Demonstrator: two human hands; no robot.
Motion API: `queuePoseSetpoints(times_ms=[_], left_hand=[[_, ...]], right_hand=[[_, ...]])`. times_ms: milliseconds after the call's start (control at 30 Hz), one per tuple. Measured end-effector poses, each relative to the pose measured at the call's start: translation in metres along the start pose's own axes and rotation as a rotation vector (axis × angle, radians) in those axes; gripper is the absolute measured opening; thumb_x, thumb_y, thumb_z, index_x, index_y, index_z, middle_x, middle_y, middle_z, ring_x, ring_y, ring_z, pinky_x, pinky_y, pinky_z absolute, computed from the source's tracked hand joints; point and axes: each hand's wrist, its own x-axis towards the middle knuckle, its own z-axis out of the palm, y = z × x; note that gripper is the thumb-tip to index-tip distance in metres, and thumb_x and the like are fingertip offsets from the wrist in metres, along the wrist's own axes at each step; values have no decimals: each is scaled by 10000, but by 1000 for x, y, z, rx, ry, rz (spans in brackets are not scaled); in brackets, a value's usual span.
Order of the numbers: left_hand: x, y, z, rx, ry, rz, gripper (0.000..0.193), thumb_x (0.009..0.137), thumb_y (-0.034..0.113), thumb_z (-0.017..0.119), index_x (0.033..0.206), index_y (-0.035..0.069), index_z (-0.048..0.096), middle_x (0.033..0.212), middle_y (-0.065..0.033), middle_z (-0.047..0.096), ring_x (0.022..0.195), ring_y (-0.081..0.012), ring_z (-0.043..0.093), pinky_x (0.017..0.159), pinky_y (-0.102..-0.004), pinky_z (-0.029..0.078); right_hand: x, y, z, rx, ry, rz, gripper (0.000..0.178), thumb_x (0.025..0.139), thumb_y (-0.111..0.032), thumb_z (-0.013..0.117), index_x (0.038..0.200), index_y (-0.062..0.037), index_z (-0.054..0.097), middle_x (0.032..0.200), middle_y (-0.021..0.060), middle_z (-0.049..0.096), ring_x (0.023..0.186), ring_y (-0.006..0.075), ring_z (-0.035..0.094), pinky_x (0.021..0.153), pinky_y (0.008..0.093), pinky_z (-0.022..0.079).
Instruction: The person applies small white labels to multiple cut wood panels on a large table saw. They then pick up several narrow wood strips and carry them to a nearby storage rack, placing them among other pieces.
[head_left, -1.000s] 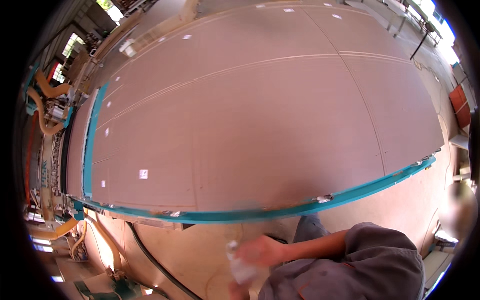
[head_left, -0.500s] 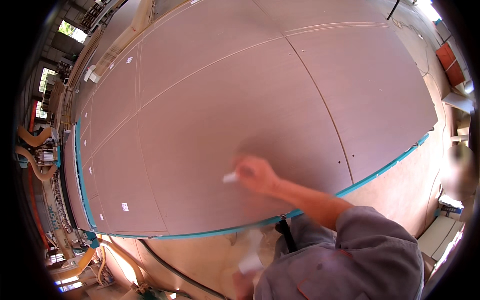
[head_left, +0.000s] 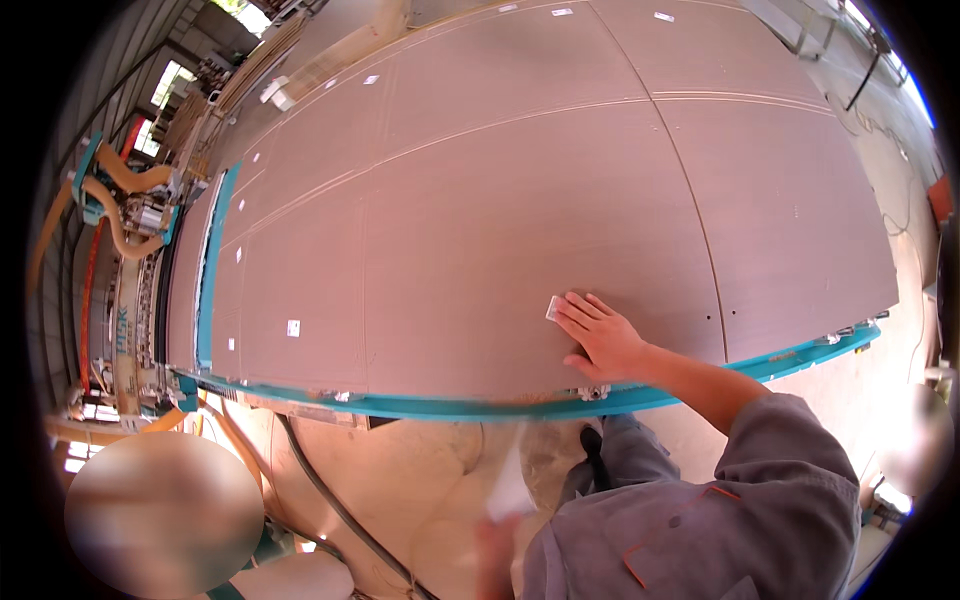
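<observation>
Presently my outspread right hand (head_left: 602, 342) rests at a white label (head_left: 552, 308) on the brown panel (head_left: 480, 250), my blurred left hand (head_left: 495, 550), apart, grips a white sheet (head_left: 511, 485), and other labels (head_left: 293, 328) sit leftward, the adjoining panel (head_left: 800, 240) rightward showing none discernible.

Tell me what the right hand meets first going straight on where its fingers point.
The white label, which the right hand already touches; beyond it, the brown panel looks free for a stretch, though depth is unclear.

White label (head_left: 552, 309), brownish-grey panel (head_left: 470, 230)
</observation>
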Motion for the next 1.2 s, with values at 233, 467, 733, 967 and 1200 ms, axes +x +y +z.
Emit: queuePoseSetpoints(times_ms=[233, 467, 733, 967, 1200], left_hand=[[-3, 10, 9, -580, -120, 137, 217, 899, 136, 600, 1044, -23, 623, 928, -41, 648, 787, -111, 586, 666, -255, 456], [-18, 40, 47, -593, -290, 137, 344, 944, 239, 555, 1116, -58, 571, 1045, -118, 636, 924, -206, 631, 788, -364, 541], [-30, 54, 120, -396, -649, 306, 416, 904, 309, 617, 1125, -40, 566, 1037, -127, 638, 872, -203, 645, 774, -365, 556], [-39, 57, 223, 224, -659, 286, 294, 825, 211, 686, 1051, 29, 640, 966, -45, 668, 860, -148, 644, 764, -309, 519], [-65, 58, 327, 773, -622, 251, 302, 757, 261, 727, 1038, 155, 698, 944, -63, 702, 904, -182, 666, 782, -343, 508]], right_hand=[[-37, -28, -6, -36, -107, 103, 687, 835, -373, 580, 1374, 2, 375, 1465, 168, 314, 1391, 289, 234, 1145, 398, 196], [-101, -137, -61, 397, 134, -131, 431, 716, -182, 728, 1116, -72, 610, 1196, 109, 587, 1107, 291, 563, 933, 401, 460], [-159, -126, -107, 124, 364, -231, 229, 771, -271, 658, 951, -131, 635, 1132, 41, 614, 1066, 219, 574, 906, 378, 456], [-242, -31, -123, 708, 277, 139, 142, 777, -99, 646, 914, -72, 672, 974, 79, 667, 956, 271, 613, 839, 370, 474], [-291, 80, -140, 1208, 317, 466, 86, 776, -48, 675, 857, -39, 648, 962, 86, 666, 903, 239, 632, 782, 320, 501]])
